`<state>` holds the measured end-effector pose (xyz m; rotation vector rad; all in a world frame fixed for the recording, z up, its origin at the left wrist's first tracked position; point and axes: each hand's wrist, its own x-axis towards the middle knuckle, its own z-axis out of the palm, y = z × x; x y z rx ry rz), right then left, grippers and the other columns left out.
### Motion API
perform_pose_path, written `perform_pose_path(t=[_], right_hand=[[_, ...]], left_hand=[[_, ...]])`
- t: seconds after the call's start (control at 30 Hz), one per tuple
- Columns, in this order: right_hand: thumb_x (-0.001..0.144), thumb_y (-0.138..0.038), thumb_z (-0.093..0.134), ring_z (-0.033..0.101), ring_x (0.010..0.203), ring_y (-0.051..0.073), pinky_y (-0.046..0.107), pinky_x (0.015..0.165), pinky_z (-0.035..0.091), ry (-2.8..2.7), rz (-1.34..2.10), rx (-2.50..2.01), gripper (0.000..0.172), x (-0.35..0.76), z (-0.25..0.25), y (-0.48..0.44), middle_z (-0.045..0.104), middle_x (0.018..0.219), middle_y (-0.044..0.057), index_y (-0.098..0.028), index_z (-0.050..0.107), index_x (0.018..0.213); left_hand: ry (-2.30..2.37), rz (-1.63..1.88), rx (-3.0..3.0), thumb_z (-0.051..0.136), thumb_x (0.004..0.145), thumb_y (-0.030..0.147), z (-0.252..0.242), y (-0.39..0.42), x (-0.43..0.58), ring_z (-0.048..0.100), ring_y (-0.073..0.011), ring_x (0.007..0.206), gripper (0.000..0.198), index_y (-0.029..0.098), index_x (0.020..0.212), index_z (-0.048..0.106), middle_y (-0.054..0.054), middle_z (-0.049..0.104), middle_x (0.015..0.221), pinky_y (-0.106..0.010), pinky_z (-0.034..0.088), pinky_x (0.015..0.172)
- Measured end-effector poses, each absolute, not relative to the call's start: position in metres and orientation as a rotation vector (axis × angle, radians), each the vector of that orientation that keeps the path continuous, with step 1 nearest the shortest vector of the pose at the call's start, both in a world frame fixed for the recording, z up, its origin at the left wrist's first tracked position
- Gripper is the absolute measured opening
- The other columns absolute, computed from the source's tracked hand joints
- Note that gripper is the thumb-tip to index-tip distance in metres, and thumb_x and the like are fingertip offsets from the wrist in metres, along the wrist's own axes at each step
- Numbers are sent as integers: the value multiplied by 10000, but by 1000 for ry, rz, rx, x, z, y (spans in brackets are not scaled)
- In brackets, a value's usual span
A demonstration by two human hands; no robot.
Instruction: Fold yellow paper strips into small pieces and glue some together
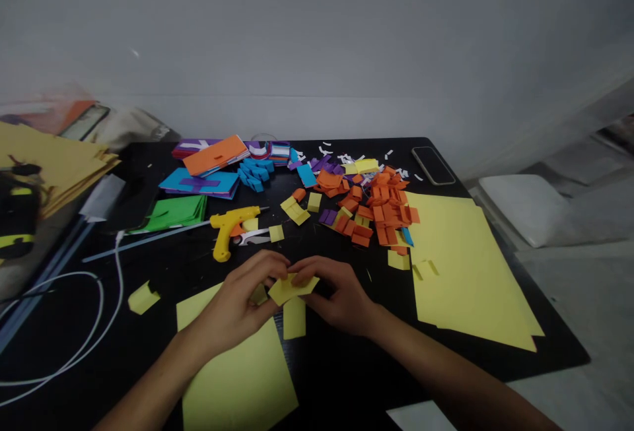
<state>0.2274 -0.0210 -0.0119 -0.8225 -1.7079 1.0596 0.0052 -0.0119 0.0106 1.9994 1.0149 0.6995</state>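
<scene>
Between my two hands is a small piece of yellow paper (293, 290), bent along creases and raised above the table. My left hand (250, 296) is closed on its left end, and my right hand (337, 292) pinches the right end. Just below it lies a flat yellow paper strip (294, 319). Under my left forearm rests a large yellow sheet (240, 378). A folded yellow piece (143, 299) sits apart to the left. Beyond my hands lie a yellow glue gun (230, 226) and scissors (253, 237), partly hidden.
Folded orange paper pieces (389, 210) are heaped at centre right, beside stacked yellow sheets (470, 272). A phone (433, 165) lies at the back right. Blue folded pieces (255, 173), green paper (173, 212) and orange paper (216, 156) are at the back left. A white cable (119, 286) loops at left.
</scene>
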Motion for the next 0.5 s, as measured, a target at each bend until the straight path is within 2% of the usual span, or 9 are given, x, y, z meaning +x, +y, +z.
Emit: perform_pose_path(t=[0.13, 0.2, 0.37, 0.5], right_hand=[[884, -157, 704, 735, 968, 190, 296, 829, 582, -1719, 1087, -858, 54, 228, -12, -21, 749, 1080, 106, -190, 715, 926], [878, -189, 714, 718, 913, 182, 278, 771, 577, -1711, 1125, -890, 50, 228, -11, -21, 730, 1057, 97, -186, 708, 928], [881, -308, 743, 683, 787, 158, 262, 706, 568, -1568, 1390, -942, 162, 228, -12, -22, 709, 917, 50, -173, 697, 958], [806, -414, 837, 714, 778, 173, 297, 750, 593, -1315, 1658, -984, 291, 226, -18, -22, 745, 861, 26, -183, 710, 928]], left_hand=[[1094, 598, 1952, 682, 931, 269, 14, -12, 8, 621, -162, 785, 91, 232, 995, 629, -4, 656, 884, -235, 485, 700], [1127, 565, 1931, 680, 939, 327, 17, -12, 9, 605, -155, 738, 107, 227, 934, 640, 12, 646, 817, -228, 466, 666], [1117, 570, 1833, 662, 943, 342, 19, -11, 11, 640, -157, 723, 145, 215, 874, 672, 1, 691, 805, -232, 481, 654], [1089, 640, 1757, 690, 917, 337, 13, -10, 9, 671, -180, 764, 178, 192, 814, 702, -35, 724, 837, -251, 509, 665]])
